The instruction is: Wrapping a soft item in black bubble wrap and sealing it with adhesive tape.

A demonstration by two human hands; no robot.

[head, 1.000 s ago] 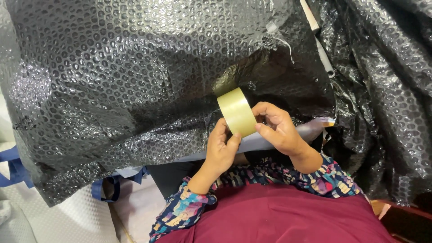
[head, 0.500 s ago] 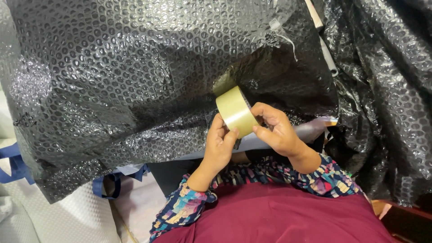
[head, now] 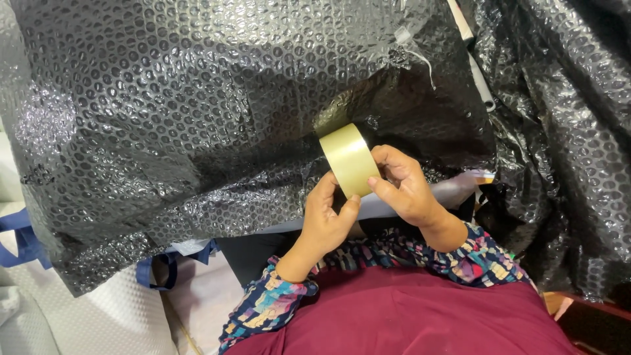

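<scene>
A large bundle wrapped in black bubble wrap (head: 197,125) is filling most of the view, lying across the space in front of the person and spreading from the left edge to past the middle. More black bubble wrap (head: 565,144) is hanging down along the right side. A pale flat strip (head: 453,190) is showing under the bundle's lower edge, with a small multicoloured label corner (head: 485,176) peeking out at its right end. Blue straps (head: 26,240) are lying at the lower left, beside white padded sheeting (head: 79,315).

The person is holding a roll of yellowish-tan packing tape (head: 348,160) just in front of the bundle's lower edge, near the middle of the view. The roll is standing on edge, its broad outer band facing the camera and its axis running roughly left to right, tilted slightly. The left hand (head: 327,217) is cupping the roll from below, thumb pressing its lower edge. The right hand (head: 404,184) is gripping the right side, fingers curled and fingertips picking at the band.
</scene>
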